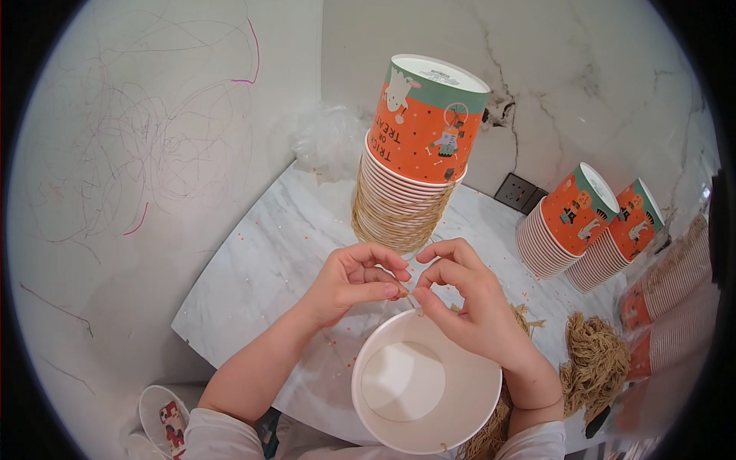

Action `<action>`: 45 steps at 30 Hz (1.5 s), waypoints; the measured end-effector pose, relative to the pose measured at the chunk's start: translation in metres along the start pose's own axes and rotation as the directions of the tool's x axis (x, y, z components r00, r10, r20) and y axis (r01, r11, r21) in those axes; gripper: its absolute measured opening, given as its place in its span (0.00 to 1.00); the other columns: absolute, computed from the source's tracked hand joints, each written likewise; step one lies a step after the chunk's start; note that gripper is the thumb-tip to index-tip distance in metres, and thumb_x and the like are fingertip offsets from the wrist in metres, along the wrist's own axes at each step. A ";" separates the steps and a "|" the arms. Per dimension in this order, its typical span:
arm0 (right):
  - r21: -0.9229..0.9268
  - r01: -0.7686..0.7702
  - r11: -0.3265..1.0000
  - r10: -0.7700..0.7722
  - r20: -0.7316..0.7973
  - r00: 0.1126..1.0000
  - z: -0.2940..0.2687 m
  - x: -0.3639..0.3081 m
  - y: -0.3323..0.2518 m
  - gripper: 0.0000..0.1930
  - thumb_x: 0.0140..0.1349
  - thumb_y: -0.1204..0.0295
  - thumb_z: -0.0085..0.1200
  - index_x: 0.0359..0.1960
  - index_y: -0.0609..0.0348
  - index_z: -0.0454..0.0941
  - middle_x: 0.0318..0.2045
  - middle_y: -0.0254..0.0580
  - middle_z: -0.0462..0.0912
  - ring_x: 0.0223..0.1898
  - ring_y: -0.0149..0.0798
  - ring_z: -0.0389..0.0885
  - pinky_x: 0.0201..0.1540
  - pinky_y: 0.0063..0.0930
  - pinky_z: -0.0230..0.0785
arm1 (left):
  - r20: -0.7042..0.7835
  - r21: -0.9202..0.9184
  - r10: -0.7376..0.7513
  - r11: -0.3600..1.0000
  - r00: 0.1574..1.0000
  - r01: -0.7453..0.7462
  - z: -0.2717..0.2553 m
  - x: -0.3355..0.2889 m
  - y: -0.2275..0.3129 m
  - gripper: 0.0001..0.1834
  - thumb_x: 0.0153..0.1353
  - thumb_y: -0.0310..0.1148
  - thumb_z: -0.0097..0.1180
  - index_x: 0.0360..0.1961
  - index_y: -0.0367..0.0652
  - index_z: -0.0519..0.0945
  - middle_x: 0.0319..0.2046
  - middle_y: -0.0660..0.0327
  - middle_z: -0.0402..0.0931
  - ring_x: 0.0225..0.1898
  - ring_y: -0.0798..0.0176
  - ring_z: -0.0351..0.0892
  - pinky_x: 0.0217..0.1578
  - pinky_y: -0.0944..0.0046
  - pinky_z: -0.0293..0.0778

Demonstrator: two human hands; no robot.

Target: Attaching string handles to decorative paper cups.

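Note:
A white paper bucket (pixel 471 383) stands open end up close to me, with a small hole near its far rim and another near its near rim. Above the far rim, my left hand (pixel 341 287) pinches a thin tan cord (pixel 411 300) between thumb and fingertips. My right hand (pixel 469 303) is closed at the same short cord from the other side, over the bucket's right edge. The cord runs down toward the far hole; its exact path there is too small to tell. Some tan cord (pixel 491 425) lies by the bucket's right side, partly under my right forearm.
A tall upside-down stack of orange and green buckets (pixel 425 130) with cords hanging on it stands behind my hands. Two shorter stacks (pixel 567 218) stand far right, near a black wall socket (pixel 518 192). A heap of tan cords (pixel 596 356) lies right. Scribbled wall (pixel 153 153) borders the left.

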State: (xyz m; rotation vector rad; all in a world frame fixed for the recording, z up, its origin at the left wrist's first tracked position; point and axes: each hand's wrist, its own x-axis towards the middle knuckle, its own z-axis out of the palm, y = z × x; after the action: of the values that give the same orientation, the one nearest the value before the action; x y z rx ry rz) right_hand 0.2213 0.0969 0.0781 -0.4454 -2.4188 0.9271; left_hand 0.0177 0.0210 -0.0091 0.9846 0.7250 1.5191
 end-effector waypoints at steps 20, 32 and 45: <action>0.009 0.072 0.997 -0.072 0.007 0.997 0.002 -0.001 0.007 0.05 0.60 0.75 0.61 0.32 0.63 0.79 0.50 0.45 0.74 0.43 0.38 0.81 0.26 0.26 0.80 | -0.020 0.158 0.247 0.958 0.969 -0.241 0.011 0.000 -0.006 0.14 0.57 0.17 0.65 0.45 0.35 0.82 0.51 0.55 0.75 0.47 0.64 0.83 0.48 0.66 0.82; 0.007 0.055 0.998 -0.055 0.011 0.998 0.001 -0.001 0.006 0.04 0.58 0.76 0.60 0.31 0.61 0.78 0.49 0.44 0.75 0.42 0.37 0.81 0.26 0.26 0.78 | 0.023 0.194 0.235 0.952 0.972 -0.235 0.012 -0.002 -0.007 0.06 0.60 0.16 0.59 0.38 0.33 0.82 0.51 0.58 0.70 0.46 0.68 0.80 0.49 0.67 0.82; -0.035 0.088 0.996 -0.087 0.021 0.996 0.002 -0.001 0.005 0.04 0.57 0.78 0.58 0.33 0.62 0.76 0.47 0.45 0.75 0.42 0.44 0.82 0.39 0.32 0.76 | -0.031 0.238 0.284 0.933 0.958 -0.269 0.015 -0.002 -0.009 0.05 0.60 0.15 0.56 0.37 0.32 0.81 0.49 0.58 0.70 0.45 0.69 0.79 0.48 0.66 0.82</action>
State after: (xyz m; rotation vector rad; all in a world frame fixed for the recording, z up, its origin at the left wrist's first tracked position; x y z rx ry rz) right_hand 0.2218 0.0986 0.0729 -0.3417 -2.4547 0.8551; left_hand 0.0354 0.0190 -0.0099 1.2591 0.8513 1.7453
